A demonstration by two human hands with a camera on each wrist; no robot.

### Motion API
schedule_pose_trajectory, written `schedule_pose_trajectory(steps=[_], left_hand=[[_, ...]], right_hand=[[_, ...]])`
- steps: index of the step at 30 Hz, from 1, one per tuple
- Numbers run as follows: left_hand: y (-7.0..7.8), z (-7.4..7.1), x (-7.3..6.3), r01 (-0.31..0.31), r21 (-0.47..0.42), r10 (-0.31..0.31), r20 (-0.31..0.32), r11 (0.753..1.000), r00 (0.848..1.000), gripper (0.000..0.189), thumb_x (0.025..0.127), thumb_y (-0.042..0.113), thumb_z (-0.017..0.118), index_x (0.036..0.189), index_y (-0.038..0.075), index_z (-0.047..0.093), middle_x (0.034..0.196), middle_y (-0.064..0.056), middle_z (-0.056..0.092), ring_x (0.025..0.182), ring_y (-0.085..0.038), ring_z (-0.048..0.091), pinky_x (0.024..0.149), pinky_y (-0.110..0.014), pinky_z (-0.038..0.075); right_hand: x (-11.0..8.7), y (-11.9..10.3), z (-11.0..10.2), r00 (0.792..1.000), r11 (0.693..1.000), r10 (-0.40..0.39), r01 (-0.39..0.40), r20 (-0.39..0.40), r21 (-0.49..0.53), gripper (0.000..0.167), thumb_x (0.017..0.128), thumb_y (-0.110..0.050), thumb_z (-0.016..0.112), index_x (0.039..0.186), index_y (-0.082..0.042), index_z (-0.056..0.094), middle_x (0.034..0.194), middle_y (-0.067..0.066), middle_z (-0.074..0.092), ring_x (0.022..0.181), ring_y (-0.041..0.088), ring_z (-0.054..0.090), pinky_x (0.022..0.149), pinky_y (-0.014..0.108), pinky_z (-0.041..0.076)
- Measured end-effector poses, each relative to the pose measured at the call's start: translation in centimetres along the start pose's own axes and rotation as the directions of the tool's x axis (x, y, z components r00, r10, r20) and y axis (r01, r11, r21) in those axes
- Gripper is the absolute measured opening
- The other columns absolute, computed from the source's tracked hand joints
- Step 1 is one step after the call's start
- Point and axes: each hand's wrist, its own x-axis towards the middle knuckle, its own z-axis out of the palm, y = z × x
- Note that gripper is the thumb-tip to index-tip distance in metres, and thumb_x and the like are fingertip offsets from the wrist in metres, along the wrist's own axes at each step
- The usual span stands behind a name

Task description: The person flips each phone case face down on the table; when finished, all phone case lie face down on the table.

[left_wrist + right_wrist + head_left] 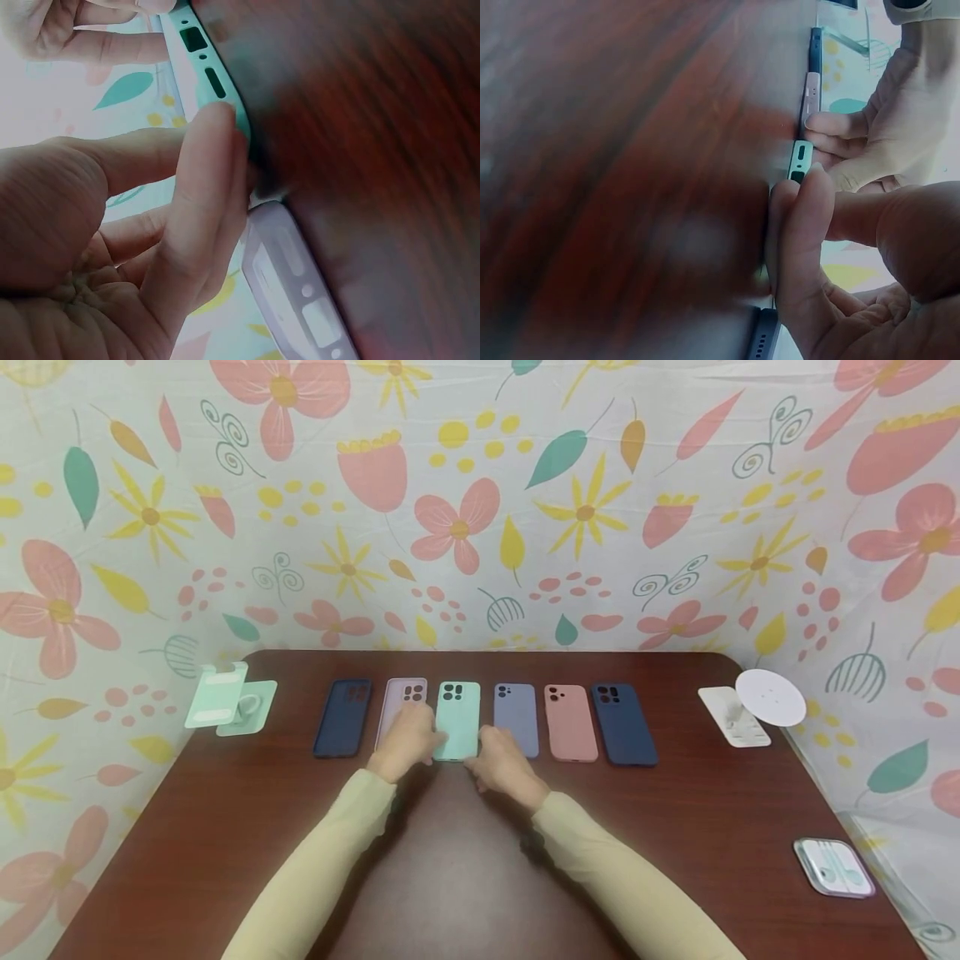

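Note:
A mint green phone case (459, 720) lies back side up on the dark table, its camera cutouts at the far end. My left hand (406, 741) pinches its near left corner between thumb and fingers, partly covering a lilac case (393, 708) beside it. At the near right corner, my right hand (505, 766) pinches the same mint case. The left wrist view shows the port cutouts in the bottom edge of the mint case (193, 41). A grey-blue case (517, 718) lies just right of my right hand.
In the same row lie a navy case (342, 720) at left, a pink case (572, 723) and another navy case (626, 727) at right. A green stand (217, 697) is at far left, a white stand (768, 697) at far right. Boxed earphones (834, 867) lie near the right edge.

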Motion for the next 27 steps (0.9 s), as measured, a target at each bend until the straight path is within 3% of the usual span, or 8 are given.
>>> schedule_pose_trajectory(steps=[5,8,12,14,17,21,27], left_hand=[[0.2,-0.2,-0.6,-0.014,-0.028,0.013,-0.035,1.000,0.999,0.031,0.088,0.010,0.066,0.057,0.014,0.064,0.047,0.002,0.064,0.040,-0.012,0.066,0.042,-0.023,0.046],[2.6,-2.0,-2.9,0.006,-0.049,-0.009,-0.054,0.999,0.999,0.036,0.095,0.011,0.069,0.059,0.011,0.064,0.050,-0.002,0.064,0.043,-0.015,0.066,0.044,-0.024,0.043],[5.4,-4.9,-5.7,0.057,-0.067,-0.060,-0.050,0.996,0.997,0.024,0.103,0.016,0.073,0.085,0.000,0.077,0.068,-0.009,0.074,0.052,-0.016,0.070,0.053,-0.023,0.046],[5.4,-5.7,-6.3,0.062,-0.078,-0.065,-0.042,0.995,0.997,0.021,0.103,0.018,0.073,0.103,-0.002,0.079,0.076,-0.010,0.077,0.054,-0.015,0.072,0.057,-0.022,0.049],[4.8,-6.8,-6.8,0.082,-0.113,-0.084,-0.009,0.990,0.996,0.033,0.101,0.020,0.075,0.125,-0.002,0.075,0.082,-0.010,0.081,0.060,-0.015,0.075,0.068,-0.024,0.055],[3.5,-8.3,-7.1,0.109,-0.091,-0.107,0.029,0.990,0.994,0.045,0.097,0.026,0.078,0.135,0.002,0.072,0.086,-0.008,0.082,0.071,-0.015,0.076,0.080,-0.033,0.059],[1.9,-9.9,-7.6,0.126,0.036,-0.127,0.028,0.991,0.992,0.055,0.095,0.027,0.077,0.140,-0.002,0.067,0.100,-0.015,0.081,0.074,-0.015,0.077,0.083,-0.040,0.059]], right_hand=[[0.7,0.9,0.5,1.000,1.000,-0.021,0.021,0.006,0.018,0.015,0.099,-0.003,0.073,0.109,0.005,0.065,0.078,0.012,0.068,0.050,0.019,0.069,0.050,0.026,0.056],[2.0,2.7,1.8,0.998,0.998,-0.063,0.063,0.008,0.031,0.016,0.097,-0.004,0.072,0.109,0.003,0.064,0.080,0.013,0.068,0.049,0.021,0.069,0.049,0.030,0.057],[1.9,2.9,2.3,0.995,0.993,-0.103,0.104,-0.013,0.064,0.032,0.094,-0.005,0.075,0.120,0.007,0.061,0.086,0.016,0.069,0.049,0.022,0.068,0.046,0.032,0.056],[0.9,1.6,1.7,0.995,0.992,-0.100,0.102,-0.024,0.079,0.047,0.094,-0.006,0.078,0.132,0.011,0.057,0.090,0.017,0.069,0.050,0.021,0.067,0.046,0.031,0.056],[-0.5,-0.4,1.1,0.997,0.992,-0.079,0.081,-0.022,0.101,0.068,0.094,-0.010,0.082,0.150,0.011,0.049,0.088,0.017,0.071,0.050,0.018,0.067,0.047,0.029,0.057],[-0.8,-1.5,1.5,0.998,0.994,-0.060,0.060,0.004,0.090,0.084,0.096,-0.015,0.083,0.163,0.006,0.038,0.075,0.011,0.071,0.050,0.015,0.067,0.048,0.027,0.057],[-0.6,-2.5,2.7,0.992,0.990,-0.086,0.074,0.095,0.123,0.087,0.098,-0.017,0.082,0.168,0.002,0.032,0.065,0.006,0.070,0.051,0.017,0.069,0.057,0.029,0.060]])
